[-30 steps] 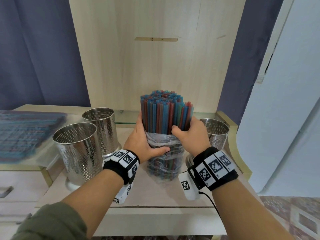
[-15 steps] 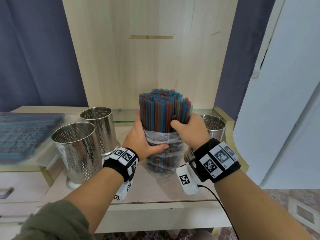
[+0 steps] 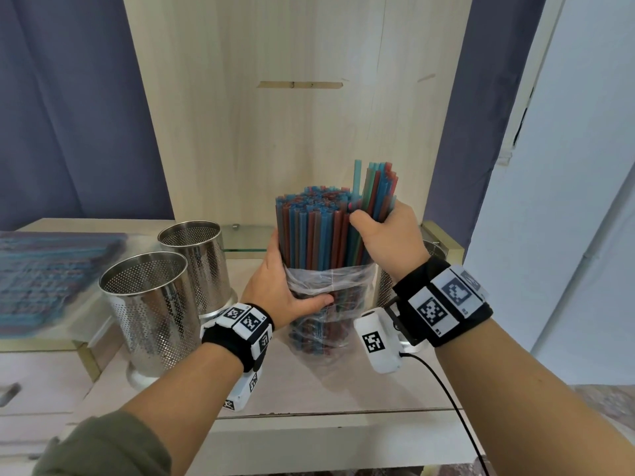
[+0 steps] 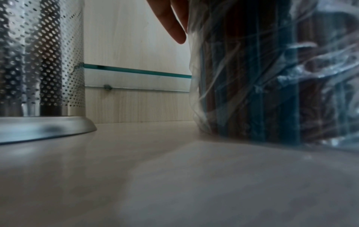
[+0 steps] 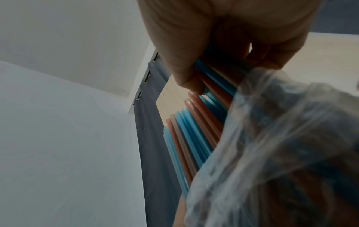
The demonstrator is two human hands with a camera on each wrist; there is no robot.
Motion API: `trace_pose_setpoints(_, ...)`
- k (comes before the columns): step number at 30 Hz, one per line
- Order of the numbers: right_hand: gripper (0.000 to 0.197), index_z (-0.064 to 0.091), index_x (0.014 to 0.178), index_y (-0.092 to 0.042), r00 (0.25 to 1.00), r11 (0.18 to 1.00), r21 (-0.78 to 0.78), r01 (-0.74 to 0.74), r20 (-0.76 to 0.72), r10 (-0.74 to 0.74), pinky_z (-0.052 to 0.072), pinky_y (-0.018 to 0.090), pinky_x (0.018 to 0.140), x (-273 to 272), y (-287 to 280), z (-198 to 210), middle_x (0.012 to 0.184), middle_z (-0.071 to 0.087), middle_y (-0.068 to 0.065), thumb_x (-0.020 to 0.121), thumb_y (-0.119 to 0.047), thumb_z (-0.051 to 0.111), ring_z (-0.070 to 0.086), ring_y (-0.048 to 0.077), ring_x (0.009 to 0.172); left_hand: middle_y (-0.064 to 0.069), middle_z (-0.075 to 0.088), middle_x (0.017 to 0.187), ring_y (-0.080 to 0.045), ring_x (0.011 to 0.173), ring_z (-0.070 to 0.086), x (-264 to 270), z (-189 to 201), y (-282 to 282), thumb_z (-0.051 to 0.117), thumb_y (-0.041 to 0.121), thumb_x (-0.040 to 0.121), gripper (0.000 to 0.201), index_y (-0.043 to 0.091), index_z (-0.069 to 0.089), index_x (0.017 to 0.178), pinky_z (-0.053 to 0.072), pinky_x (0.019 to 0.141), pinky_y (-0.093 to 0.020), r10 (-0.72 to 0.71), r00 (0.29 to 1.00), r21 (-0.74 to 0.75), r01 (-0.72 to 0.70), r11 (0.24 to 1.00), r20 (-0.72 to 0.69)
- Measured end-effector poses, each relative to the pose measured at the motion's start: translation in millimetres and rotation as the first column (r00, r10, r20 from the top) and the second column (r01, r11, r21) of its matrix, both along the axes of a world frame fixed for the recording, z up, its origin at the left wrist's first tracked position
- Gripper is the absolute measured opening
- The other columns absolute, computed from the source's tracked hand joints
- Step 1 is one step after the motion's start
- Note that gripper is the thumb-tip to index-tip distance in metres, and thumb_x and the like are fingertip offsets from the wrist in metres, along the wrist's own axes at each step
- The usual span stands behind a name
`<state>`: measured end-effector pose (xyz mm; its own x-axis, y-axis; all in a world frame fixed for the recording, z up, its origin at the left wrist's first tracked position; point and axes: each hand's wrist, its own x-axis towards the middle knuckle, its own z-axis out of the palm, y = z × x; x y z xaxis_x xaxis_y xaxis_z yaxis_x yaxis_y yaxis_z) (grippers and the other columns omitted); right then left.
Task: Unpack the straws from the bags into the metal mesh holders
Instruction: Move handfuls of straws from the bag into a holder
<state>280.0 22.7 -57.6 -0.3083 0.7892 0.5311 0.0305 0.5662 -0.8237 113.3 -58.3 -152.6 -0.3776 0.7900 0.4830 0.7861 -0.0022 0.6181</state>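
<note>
Wooden desk: left hand grips upright straw bag; right hand clasps raised straw bunch beside mesh holders.

We see blue and red plastic straws at centre frame, silver perforated metal holders lower left, and pale wood-grain bench.

third holder mostly hidden behind right hand, perhaps empty
</note>
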Motion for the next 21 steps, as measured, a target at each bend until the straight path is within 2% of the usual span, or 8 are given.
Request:
trace_pose_setpoints(2, 0.005, 0.066, 0.090, -0.007, 1.000, 0.999, -0.035, 0.000, -0.030, -0.001, 0.038, 0.010, 0.049, -1.3, 3.0, 1.8, 0.061, 0.051, -0.008, 0.091, -0.012, 0.065, 0.047, -0.002, 0.049, -0.003, 0.044, 0.147, -0.019, 0.130, 0.049, -1.0, -0.6, 0.1, 0.084, 0.064, 0.051, 0.139, 0.030, -0.006, 0.152, 0.043, 0.107, -0.037, -0.003, 1.000, -0.012, 0.003, 1.000, 0.002)
trace_pose_setpoints(6, 0.006, 0.063, 0.088, -0.016, 0.998, 0.994, -0.102, -0.050, -0.041, 0.046, 0.042, 0.011, 0.054, -2.9, 4.9, 9.1, 0.067, 0.055, -0.009, 0.092, -0.012, 0.064, 0.052, 0.000, 0.060, -0.002, 0.045, 0.146, -0.018, 0.129, 0.049, -1.7, -0.2, 0.2, 0.084, 0.064, 0.051, 0.138, 0.031, -0.005, 0.151, 0.043, 0.107, -0.036, -0.014, 1.000, -0.009, 0.014, 1.000, 0.014)
trace_pose_setpoints(8, 0.013, 0.062, 0.084, -0.022, 0.998, 0.992, -0.118, -0.053, -0.037, 0.049, 0.052, 0.021, 0.064, -3.7, 7.5, 12.7, 0.074, 0.061, -0.006, 0.091, -0.012, 0.064, 0.059, 0.009, 0.071, 0.000, 0.046, 0.145, -0.017, 0.128, 0.050, -1.8, 0.1, 0.2, 0.085, 0.061, 0.052, 0.137, 0.030, -0.003, 0.152, 0.043, 0.106, -0.032, -0.016, 1.000, 0.006, 0.016, 1.000, 0.014)
trace_pose_setpoints(10, 0.015, 0.061, 0.079, -0.020, 0.999, 0.991, -0.128, -0.034, -0.031, 0.030, 0.057, 0.037, 0.077, -3.6, 10.7, 15.9, 0.075, 0.064, 0.000, 0.089, -0.010, 0.065, 0.063, 0.018, 0.076, 0.000, 0.047, 0.144, -0.016, 0.127, 0.051, -1.2, 0.3, 0.1, 0.086, 0.060, 0.052, 0.137, 0.029, -0.003, 0.152, 0.043, 0.105, -0.030, -0.018, 1.000, 0.019, 0.018, 1.000, 0.013)
trace_pose_setpoints(13, 0.017, 0.058, 0.078, -0.019, 0.998, 0.989, -0.141, -0.037, -0.062, 0.029, 0.057, 0.050, 0.087, -4.2, 14.9, 21.9, 0.072, 0.065, 0.004, 0.086, -0.007, 0.067, 0.065, 0.025, 0.078, 0.000, 0.048, 0.143, -0.017, 0.126, 0.052, -1.0, 0.5, 0.3, 0.086, 0.060, 0.052, 0.137, 0.028, -0.002, 0.152, 0.044, 0.105, -0.033, -0.012, 1.000, 0.018, 0.012, 1.000, 0.007)
trace_pose_setpoints(16, 0.016, 0.059, 0.091, -0.020, 0.992, 0.976, -0.198, -0.085, -0.110, 0.064, 0.055, 0.045, 0.094, -7.3, 19.3, 26.4, 0.078, 0.064, 0.002, 0.089, -0.005, 0.064, 0.064, 0.019, 0.080, 0.000, 0.048, 0.142, -0.017, 0.126, 0.052, -0.3, 0.8, -0.7, 0.086, 0.058, 0.053, 0.136, 0.028, -0.001, 0.152, 0.044, 0.105, -0.032, -0.020, 1.000, 0.023, 0.020, 1.000, 0.006)
trace_pose_setpoints(18, 0.015, 0.062, 0.093, -0.020, 0.988, 0.966, -0.230, -0.116, -0.123, 0.089, 0.054, 0.043, 0.096, -10.1, 21.3, 28.8, 0.081, 0.064, 0.002, 0.089, -0.005, 0.063, 0.063, 0.018, 0.081, 0.000, 0.048, 0.142, -0.017, 0.126, 0.051, -0.7, 0.9, -1.3, 0.086, 0.055, 0.055, 0.134, 0.027, -0.001, 0.153, 0.043, 0.105, -0.031, -0.031, 0.999, 0.028, 0.030, 0.999, 0.008)
trace_pose_setpoints(21, 0.016, 0.063, 0.087, -0.014, 0.978, 0.937, -0.294, -0.188, -0.149, 0.150, 0.053, 0.039, 0.083, -13.4, 20.2, 31.8, 0.073, 0.061, 0.006, 0.091, 0.002, 0.059, 0.058, 0.017, 0.067, 0.008, 0.040, 0.144, -0.012, 0.129, 0.046, -2.0, 0.5, -3.0, 0.072, 0.066, 0.063, 0.125, 0.025, -0.005, 0.153, 0.042, 0.107, -0.034, -0.090, 0.996, 0.061, 0.090, 0.994, -0.008)
